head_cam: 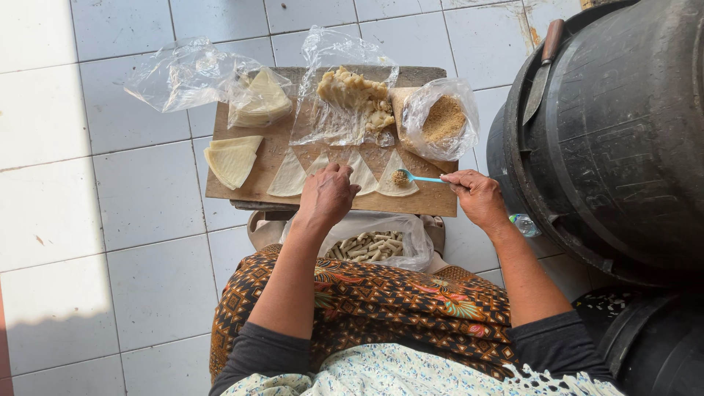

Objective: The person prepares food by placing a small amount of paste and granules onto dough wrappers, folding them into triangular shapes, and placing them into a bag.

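In the head view, a small blue spoon [425,177] is gripped by the right hand [478,196], closed around its handle. Brown filling in the bowl of the spoon is held over a triangular pastry sheet [397,183] on the wooden board [246,192]. The left hand [328,194] is laid palm down, fingers loosely bent, on the sheets in the middle of the board. Far right, a bag of brown crumbs [442,119] is seen. Near the lap, a bag of rolled pieces [370,246] is placed.
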